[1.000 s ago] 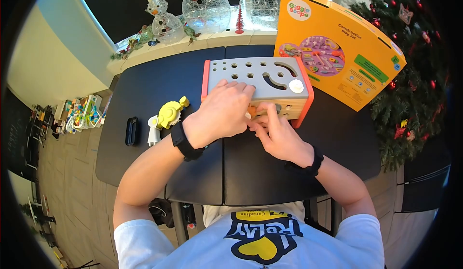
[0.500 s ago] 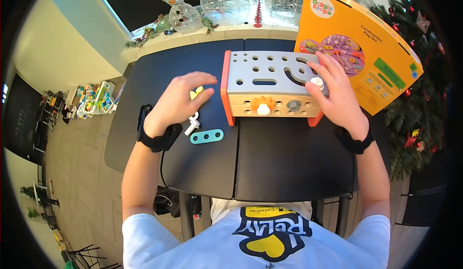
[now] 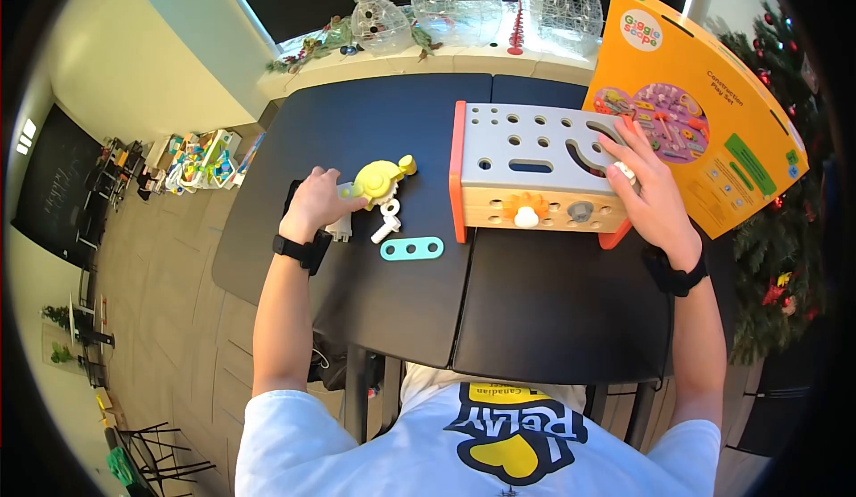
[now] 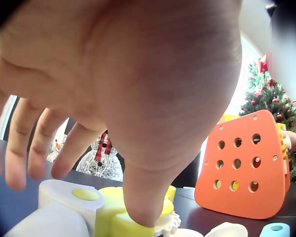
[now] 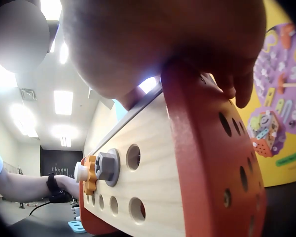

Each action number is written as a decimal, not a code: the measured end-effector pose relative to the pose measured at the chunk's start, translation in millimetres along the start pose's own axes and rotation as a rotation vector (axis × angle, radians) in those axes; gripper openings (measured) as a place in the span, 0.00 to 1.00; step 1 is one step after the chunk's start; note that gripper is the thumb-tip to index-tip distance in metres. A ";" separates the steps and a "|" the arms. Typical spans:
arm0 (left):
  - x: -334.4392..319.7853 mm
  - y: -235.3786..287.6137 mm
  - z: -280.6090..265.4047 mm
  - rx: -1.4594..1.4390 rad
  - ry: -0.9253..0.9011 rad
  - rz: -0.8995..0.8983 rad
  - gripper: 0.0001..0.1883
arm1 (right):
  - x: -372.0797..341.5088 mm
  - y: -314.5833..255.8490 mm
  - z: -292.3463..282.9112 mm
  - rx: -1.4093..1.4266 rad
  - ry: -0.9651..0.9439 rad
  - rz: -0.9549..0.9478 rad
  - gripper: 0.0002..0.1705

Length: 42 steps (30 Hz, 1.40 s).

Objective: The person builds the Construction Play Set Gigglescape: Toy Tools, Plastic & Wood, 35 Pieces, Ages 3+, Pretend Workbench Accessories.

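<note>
A toy workbench [image 3: 544, 185] with a grey perforated top, wooden front and red end panels stands on the table. My right hand [image 3: 649, 180] rests over its right top corner, fingers extended beside a white knob. On its front sit an orange gear [image 3: 524, 203] with a white bolt head and a grey hex bolt [image 3: 580, 212]. To the left, my left hand [image 3: 319, 205] reaches over yellow and white toy pieces [image 3: 379, 179], fingers spread. In the left wrist view its thumb [image 4: 144, 207] lies against a yellow piece. A white bolt [image 3: 385, 229] and a teal three-hole strip [image 3: 411, 248] lie nearby.
Behind the workbench at the right stands an orange toy box [image 3: 704, 114]. Beyond it is a decorated Christmas tree [image 3: 776, 256]. Wire snowmen [image 3: 456, 7] line the windowsill at the back. The black table [image 3: 553, 292] has a seam down its middle.
Both hands have left the workbench front, where the orange gear and white bolt head now show. The left moved to the yellow pieces; the right moved onto the right top corner. The view shifted left.
</note>
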<state>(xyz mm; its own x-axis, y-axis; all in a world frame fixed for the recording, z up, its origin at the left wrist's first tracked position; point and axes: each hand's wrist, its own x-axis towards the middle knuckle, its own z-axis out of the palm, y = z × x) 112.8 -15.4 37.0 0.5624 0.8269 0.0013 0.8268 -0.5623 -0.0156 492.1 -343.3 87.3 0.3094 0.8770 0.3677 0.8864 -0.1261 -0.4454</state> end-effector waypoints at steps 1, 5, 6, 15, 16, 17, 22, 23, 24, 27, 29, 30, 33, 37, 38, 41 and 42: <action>1.4 0.8 -6.4 -0.049 -0.090 -0.038 0.45 | -0.3 -0.1 -0.4 0.001 0.001 -0.005 0.23; -5.7 8.6 -30.2 -0.150 -0.328 -0.098 0.44 | -0.9 -4.0 -2.7 0.015 -0.023 -0.020 0.23; -6.7 11.3 -33.0 -0.150 -0.354 -0.086 0.44 | -0.9 -4.4 -2.7 0.018 -0.025 -0.028 0.23; 5.3 5.9 -19.0 -0.282 0.049 0.018 0.31 | -0.9 -3.4 -3.4 -0.011 -0.048 -0.101 0.25; 3.8 15.3 -28.6 -0.373 0.098 0.019 0.30 | -0.8 -3.5 -2.9 -0.007 -0.050 -0.102 0.25; 1.7 24.3 -38.3 -0.464 0.148 0.019 0.28 | -1.0 -3.6 -2.3 -0.010 -0.048 -0.099 0.25; 4.8 59.5 -72.5 -0.812 0.331 0.164 0.30 | -0.8 -5.4 0.8 -0.021 -0.046 -0.097 0.25; 7.0 65.2 -76.5 -0.900 0.359 0.209 0.30 | -0.8 -5.9 0.9 -0.023 -0.048 -0.095 0.25; 9.4 71.0 -80.2 -0.987 0.387 0.256 0.30 | -0.8 -6.3 1.0 -0.024 -0.049 -0.094 0.25; 13.0 90.0 -91.9 -1.110 0.466 0.464 0.28 | -0.7 -6.8 0.8 -0.026 -0.047 -0.092 0.25; 19.2 101.4 -93.6 -1.253 0.473 0.600 0.28 | -0.8 -7.4 1.0 -0.023 -0.043 -0.093 0.24; 20.2 108.3 -95.5 -1.213 0.489 0.628 0.27 | -0.7 -7.1 1.2 -0.025 -0.042 -0.096 0.24; 27.1 127.7 -94.2 -1.490 0.269 0.828 0.28 | -0.9 -6.4 1.4 -0.027 -0.042 -0.101 0.25; 22.8 145.0 -102.6 -1.064 0.369 0.729 0.28 | -1.0 -5.3 1.6 -0.034 -0.044 -0.103 0.25; 23.4 149.5 -100.6 -1.196 0.274 0.658 0.29 | -0.9 -4.7 1.9 -0.036 -0.044 -0.102 0.25; 13.8 158.6 -110.3 -0.993 0.336 0.627 0.29 | -0.4 -3.7 2.1 -0.026 -0.038 -0.114 0.24; 12.5 160.9 -109.9 -1.000 0.326 0.640 0.30 | -0.4 -3.6 2.2 -0.028 -0.038 -0.114 0.24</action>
<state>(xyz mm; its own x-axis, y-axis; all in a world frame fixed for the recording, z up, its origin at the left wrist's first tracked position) 254.2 -96.6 144.4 0.7279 0.4393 0.5265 -0.0336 -0.7441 0.6672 488.0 -342.2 86.9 0.1932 0.9030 0.3837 0.9245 -0.0366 -0.3794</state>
